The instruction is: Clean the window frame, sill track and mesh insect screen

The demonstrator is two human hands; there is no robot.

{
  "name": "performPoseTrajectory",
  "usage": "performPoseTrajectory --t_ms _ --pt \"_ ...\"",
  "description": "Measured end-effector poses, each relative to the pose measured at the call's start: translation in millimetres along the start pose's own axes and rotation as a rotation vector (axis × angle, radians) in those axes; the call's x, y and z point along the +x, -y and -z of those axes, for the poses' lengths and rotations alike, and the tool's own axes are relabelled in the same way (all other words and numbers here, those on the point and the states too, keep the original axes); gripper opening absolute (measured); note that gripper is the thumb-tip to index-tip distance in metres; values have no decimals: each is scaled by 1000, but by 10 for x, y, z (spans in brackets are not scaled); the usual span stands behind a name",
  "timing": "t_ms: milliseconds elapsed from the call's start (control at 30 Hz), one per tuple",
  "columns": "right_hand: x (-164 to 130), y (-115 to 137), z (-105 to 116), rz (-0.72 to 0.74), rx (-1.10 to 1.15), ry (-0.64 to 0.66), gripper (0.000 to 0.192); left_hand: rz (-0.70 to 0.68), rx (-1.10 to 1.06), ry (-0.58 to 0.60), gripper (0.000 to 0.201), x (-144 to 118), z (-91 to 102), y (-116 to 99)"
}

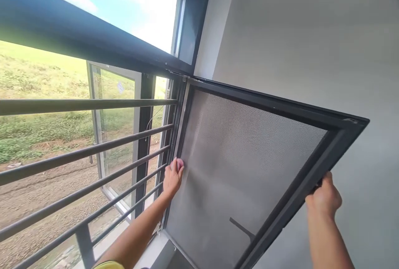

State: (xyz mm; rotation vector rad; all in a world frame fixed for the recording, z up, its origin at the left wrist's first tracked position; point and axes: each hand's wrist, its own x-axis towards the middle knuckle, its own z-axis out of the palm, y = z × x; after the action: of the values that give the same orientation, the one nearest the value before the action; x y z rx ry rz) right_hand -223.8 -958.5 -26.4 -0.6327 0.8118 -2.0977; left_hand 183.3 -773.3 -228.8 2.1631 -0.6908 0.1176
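Observation:
A dark-framed mesh window screen [237,152] stands swung inward on its side next to the window. My right hand [324,197] is closed on the outer edge of its frame, at the lower right; the fingertips are hidden behind the frame. At the hinge side, my left hand [172,177] is closed around a small pinkish thing [180,163], mostly covered by the fingers, its kind unclear. That hand is close to the dark window frame [182,109]; whether it touches the frame cannot be told.
Several grey metal guard bars [93,149] cross the window opening on the left. Beyond them a glass casement [116,136] stands swung outward. A thick dark crossbar [93,38] runs above. A pale wall [311,61] lies behind the screen.

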Motion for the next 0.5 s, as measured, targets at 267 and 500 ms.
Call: performPoseTrajectory --t_ms 267,500 --pt "-35 69 -40 29 88 -102 17 -531 -187 -639 57 1619 1725 -2112" --pt "-197 45 -96 281 155 77 7 -265 -158 -363 61 837 312 -503"
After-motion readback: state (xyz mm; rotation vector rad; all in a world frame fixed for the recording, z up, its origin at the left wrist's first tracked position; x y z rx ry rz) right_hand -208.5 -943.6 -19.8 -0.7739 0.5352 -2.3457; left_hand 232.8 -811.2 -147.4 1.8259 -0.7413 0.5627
